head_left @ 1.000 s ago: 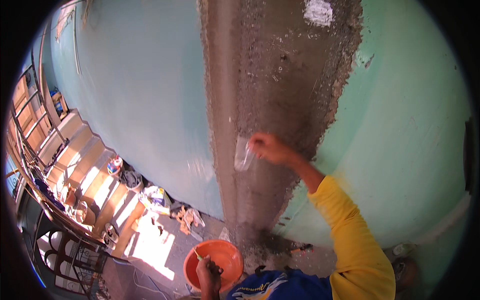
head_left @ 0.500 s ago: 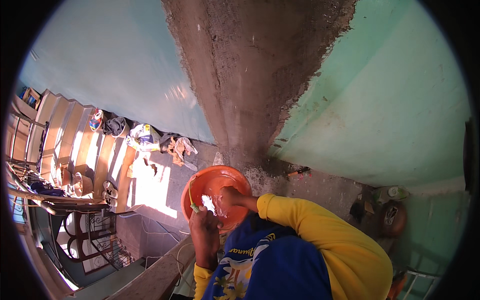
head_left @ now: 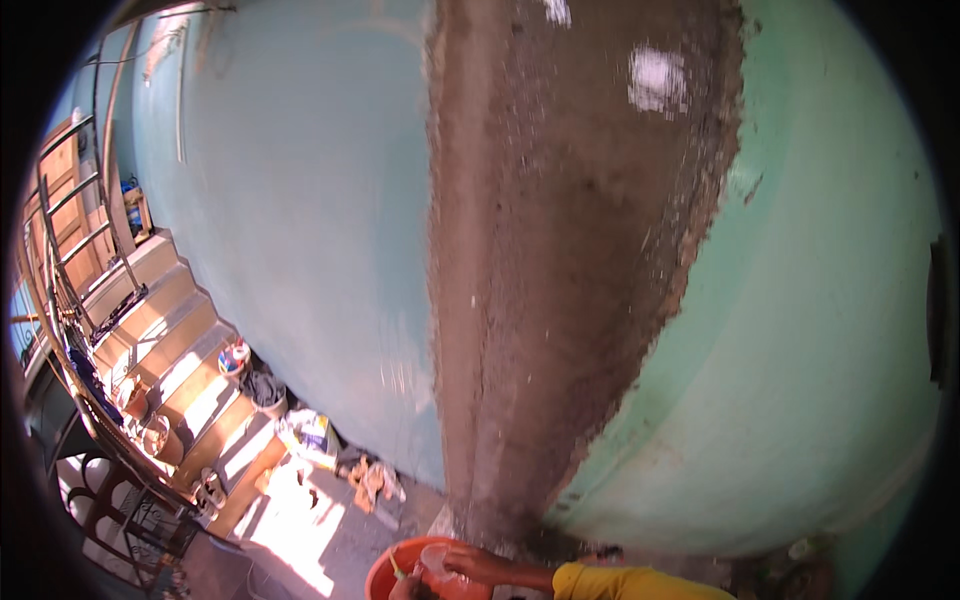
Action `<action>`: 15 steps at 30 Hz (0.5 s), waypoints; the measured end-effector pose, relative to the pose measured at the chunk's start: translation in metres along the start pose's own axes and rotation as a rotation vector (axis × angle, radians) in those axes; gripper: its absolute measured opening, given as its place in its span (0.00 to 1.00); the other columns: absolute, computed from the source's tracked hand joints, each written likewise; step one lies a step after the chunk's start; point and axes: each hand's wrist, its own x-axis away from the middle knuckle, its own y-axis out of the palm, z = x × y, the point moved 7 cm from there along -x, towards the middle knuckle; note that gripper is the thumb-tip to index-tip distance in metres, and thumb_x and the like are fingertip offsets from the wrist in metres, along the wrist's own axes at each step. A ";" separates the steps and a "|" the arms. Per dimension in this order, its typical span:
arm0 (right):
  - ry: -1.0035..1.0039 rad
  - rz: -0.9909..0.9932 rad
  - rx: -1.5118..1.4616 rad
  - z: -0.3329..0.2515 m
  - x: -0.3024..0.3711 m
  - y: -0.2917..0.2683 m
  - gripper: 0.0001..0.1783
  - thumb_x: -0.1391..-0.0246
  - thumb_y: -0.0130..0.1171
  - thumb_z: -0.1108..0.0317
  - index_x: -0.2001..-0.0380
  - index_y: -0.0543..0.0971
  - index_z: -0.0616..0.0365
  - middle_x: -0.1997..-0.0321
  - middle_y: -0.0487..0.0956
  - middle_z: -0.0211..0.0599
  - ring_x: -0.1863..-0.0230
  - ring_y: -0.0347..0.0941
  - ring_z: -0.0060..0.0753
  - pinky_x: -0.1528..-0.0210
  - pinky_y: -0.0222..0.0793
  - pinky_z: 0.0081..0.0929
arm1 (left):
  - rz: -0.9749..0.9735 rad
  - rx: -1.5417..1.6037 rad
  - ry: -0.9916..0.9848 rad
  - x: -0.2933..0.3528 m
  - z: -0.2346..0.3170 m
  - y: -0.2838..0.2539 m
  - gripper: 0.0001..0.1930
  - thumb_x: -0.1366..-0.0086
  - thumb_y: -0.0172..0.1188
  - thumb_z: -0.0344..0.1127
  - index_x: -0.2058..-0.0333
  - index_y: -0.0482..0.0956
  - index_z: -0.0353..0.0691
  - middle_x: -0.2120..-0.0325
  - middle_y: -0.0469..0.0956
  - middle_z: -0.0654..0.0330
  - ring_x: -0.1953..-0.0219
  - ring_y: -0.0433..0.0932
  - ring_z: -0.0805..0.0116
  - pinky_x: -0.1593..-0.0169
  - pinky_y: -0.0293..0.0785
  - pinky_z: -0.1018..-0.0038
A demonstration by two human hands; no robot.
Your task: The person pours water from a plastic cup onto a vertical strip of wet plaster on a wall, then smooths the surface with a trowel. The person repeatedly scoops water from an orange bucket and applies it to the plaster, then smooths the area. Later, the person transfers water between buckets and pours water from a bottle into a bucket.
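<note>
At the lower edge, an orange basin (head_left: 382,572) stands on the floor by the foot of the wall, cut off by the frame. Over it my right hand (head_left: 478,566), in a yellow sleeve, is closed on a clear plastic container (head_left: 434,558), rounded like a cup. My left hand (head_left: 412,590) shows only in part beside it, closed on a thin yellow-green piece (head_left: 397,570) that could be a handle or a tube. What lies inside the basin is mostly hidden. Ahead rises a corner strip of brown wet-looking plaster (head_left: 560,260) with ragged edges.
A light blue wall (head_left: 310,200) flanks the plaster on the left, a green wall (head_left: 800,300) on the right. Sunlit stairs (head_left: 190,350) with a metal railing (head_left: 78,200) rise at left. Bags (head_left: 310,438), a bucket (head_left: 268,400) and crumpled plastic (head_left: 370,485) line the wall.
My view has tilted up, so the basin and hands sit lower in it. The clear container now shows in my right hand. Bright light patches have appeared on the plaster.
</note>
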 end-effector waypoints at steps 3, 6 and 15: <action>-0.038 0.027 0.051 0.004 -0.037 -0.080 0.10 0.35 0.57 0.67 0.58 0.80 0.62 0.59 0.78 0.47 0.55 0.78 0.49 0.50 0.74 0.40 | 0.088 0.024 0.043 -0.006 -0.006 -0.018 0.16 0.28 0.56 0.39 0.78 0.67 0.53 0.88 0.57 0.72 0.87 0.57 0.74 0.80 0.60 0.74; 0.262 0.048 0.073 0.009 -0.098 -0.204 0.13 0.33 0.59 0.63 0.56 0.82 0.61 0.55 0.81 0.48 0.51 0.80 0.44 0.47 0.74 0.35 | 0.044 0.118 0.085 -0.036 -0.029 -0.062 0.16 0.28 0.56 0.40 0.77 0.67 0.53 0.89 0.59 0.71 0.87 0.59 0.73 0.80 0.62 0.72; -0.109 0.864 0.703 -0.294 -0.344 -0.768 0.14 0.33 0.58 0.61 0.58 0.81 0.63 0.69 0.79 0.29 0.68 0.72 0.22 0.62 0.70 0.26 | 0.319 0.061 0.183 0.033 0.014 -0.069 0.11 0.26 0.56 0.38 0.70 0.74 0.45 0.82 0.65 0.70 0.82 0.66 0.74 0.76 0.69 0.74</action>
